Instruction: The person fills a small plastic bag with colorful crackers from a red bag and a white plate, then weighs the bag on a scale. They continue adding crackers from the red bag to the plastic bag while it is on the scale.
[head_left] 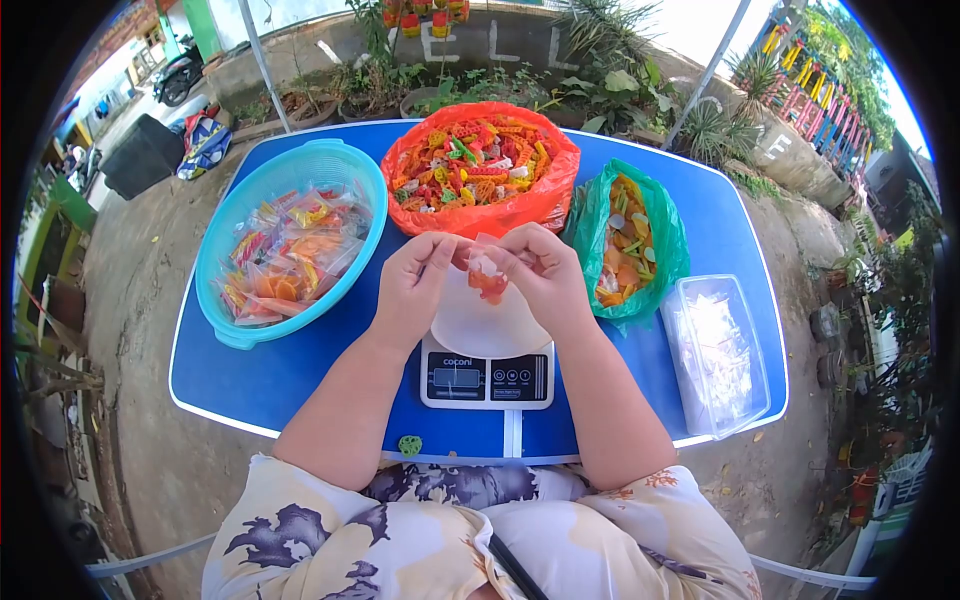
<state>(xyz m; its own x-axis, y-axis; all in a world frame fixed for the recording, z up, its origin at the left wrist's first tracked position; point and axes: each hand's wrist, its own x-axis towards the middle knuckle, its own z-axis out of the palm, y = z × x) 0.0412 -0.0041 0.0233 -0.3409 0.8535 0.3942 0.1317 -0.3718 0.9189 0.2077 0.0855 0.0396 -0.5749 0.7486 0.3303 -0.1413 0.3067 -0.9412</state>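
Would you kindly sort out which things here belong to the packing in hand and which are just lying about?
In use: left hand and right hand holding a small clear bag over the scale; red bag of pieces; green bag; basin of filled packets; box of empty bags.
Lying about: green piece at the table edge; potted plants.

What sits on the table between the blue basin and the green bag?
In the head view, the orange bag of colourful snacks lies between the blue basin and the green bag, with both hands, left hand and right hand, holding a small packet.
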